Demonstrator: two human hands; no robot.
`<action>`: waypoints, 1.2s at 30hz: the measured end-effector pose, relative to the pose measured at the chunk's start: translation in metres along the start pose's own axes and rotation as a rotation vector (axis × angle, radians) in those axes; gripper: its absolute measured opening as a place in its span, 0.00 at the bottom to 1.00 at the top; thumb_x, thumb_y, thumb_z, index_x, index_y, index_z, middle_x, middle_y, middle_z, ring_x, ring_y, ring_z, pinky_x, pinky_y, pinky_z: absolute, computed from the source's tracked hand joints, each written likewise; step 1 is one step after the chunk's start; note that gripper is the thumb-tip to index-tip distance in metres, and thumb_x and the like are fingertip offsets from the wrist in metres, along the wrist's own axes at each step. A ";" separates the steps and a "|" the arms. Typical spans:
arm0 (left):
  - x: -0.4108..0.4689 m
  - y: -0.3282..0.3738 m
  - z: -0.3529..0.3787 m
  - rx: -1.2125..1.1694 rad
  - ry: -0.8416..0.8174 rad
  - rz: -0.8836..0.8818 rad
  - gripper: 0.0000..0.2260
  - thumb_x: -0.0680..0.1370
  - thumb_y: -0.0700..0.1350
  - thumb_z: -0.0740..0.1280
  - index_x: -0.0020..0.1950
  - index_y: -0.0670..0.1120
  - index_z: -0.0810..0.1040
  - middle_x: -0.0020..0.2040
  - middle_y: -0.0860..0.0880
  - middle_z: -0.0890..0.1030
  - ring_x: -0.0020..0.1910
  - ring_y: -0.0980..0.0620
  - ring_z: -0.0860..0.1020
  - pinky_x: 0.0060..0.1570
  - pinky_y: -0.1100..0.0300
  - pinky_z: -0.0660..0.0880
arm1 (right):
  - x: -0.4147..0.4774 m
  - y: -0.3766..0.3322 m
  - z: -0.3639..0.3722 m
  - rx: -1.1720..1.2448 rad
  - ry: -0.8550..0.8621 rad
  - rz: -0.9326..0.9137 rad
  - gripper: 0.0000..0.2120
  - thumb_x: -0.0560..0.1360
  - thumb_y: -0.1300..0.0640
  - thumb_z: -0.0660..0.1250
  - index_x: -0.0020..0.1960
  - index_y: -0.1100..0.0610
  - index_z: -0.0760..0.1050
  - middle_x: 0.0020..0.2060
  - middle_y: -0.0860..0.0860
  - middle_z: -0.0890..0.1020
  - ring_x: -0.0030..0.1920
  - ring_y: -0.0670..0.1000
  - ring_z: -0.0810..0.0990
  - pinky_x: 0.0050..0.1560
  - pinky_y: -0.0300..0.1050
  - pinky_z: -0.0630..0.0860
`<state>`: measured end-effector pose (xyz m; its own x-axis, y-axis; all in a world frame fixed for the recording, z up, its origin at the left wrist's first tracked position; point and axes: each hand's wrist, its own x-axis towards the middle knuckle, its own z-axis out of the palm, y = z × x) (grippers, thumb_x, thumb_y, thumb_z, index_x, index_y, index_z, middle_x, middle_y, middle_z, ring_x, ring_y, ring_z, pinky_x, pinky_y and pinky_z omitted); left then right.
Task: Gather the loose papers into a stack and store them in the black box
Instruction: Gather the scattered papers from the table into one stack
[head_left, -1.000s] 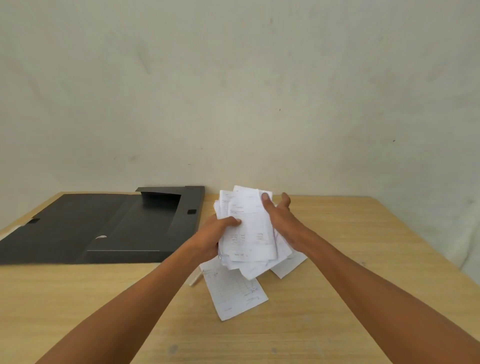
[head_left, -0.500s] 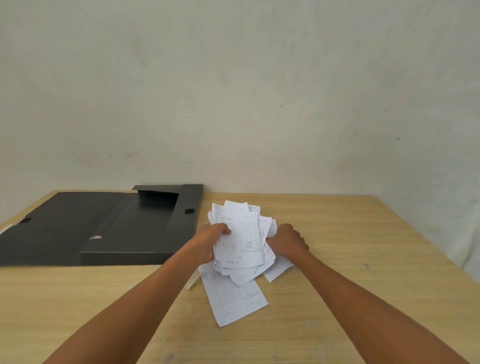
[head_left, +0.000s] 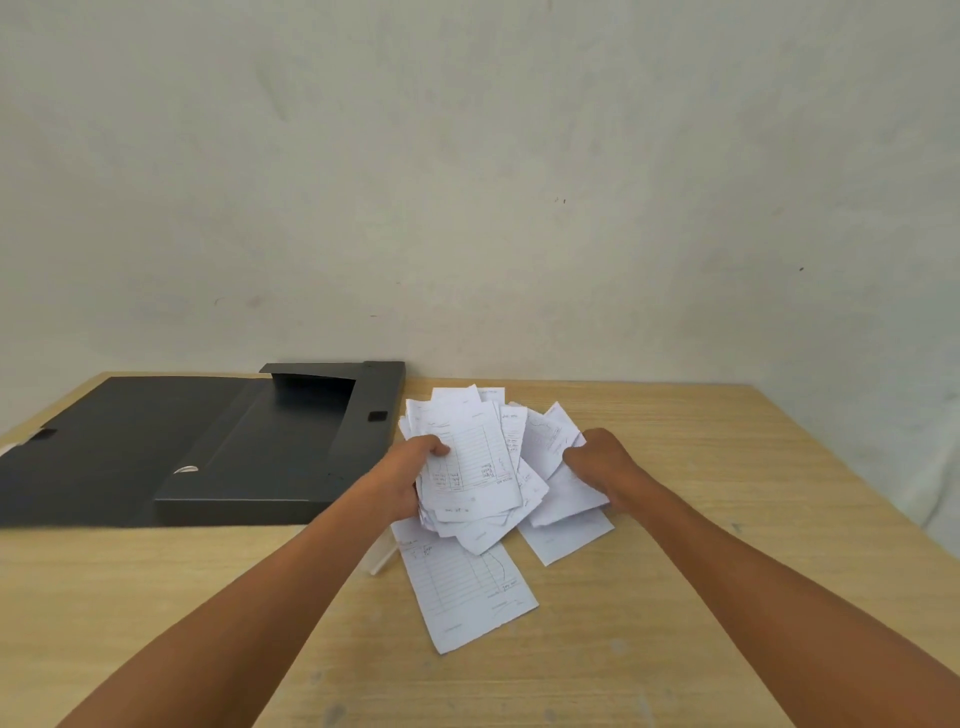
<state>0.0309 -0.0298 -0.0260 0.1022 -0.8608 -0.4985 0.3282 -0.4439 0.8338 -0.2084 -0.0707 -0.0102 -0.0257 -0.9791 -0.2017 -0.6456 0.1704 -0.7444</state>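
head view, both hands (head_left: 410, 475) (head_left: 602, 460) gripping thin crumpled papers (head_left: 470, 457)

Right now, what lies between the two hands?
In the head view, the fanned bundle of printed paper slips fills the gap: the left hand grips its left edge, and the right hand closes on sheets at its right.

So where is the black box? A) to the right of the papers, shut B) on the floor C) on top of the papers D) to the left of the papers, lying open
D: the box lies open on the table, left of the papers that the left hand and right hand hold.
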 end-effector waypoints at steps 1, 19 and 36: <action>0.000 0.000 -0.002 -0.016 0.005 -0.003 0.12 0.80 0.35 0.65 0.63 0.39 0.77 0.57 0.38 0.84 0.56 0.38 0.83 0.52 0.43 0.80 | -0.002 0.002 -0.003 -0.064 -0.014 0.009 0.04 0.75 0.61 0.59 0.43 0.57 0.72 0.40 0.54 0.78 0.39 0.54 0.76 0.40 0.45 0.70; -0.001 -0.009 0.018 0.068 -0.038 -0.047 0.12 0.81 0.34 0.63 0.64 0.38 0.77 0.58 0.38 0.84 0.58 0.38 0.83 0.58 0.42 0.79 | -0.007 0.000 0.013 -0.300 0.013 0.055 0.12 0.71 0.59 0.72 0.51 0.58 0.71 0.44 0.53 0.78 0.50 0.57 0.79 0.43 0.46 0.72; -0.008 0.000 0.028 0.037 -0.001 0.092 0.17 0.82 0.35 0.64 0.71 0.39 0.74 0.62 0.39 0.82 0.60 0.38 0.81 0.56 0.44 0.80 | -0.026 -0.038 -0.073 0.636 0.501 -0.279 0.10 0.77 0.64 0.60 0.56 0.58 0.73 0.50 0.50 0.80 0.42 0.47 0.78 0.36 0.41 0.72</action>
<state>0.0033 -0.0302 -0.0158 0.1293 -0.8986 -0.4192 0.2822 -0.3719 0.8843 -0.2390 -0.0597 0.0694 -0.3603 -0.9025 0.2359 -0.1316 -0.2012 -0.9707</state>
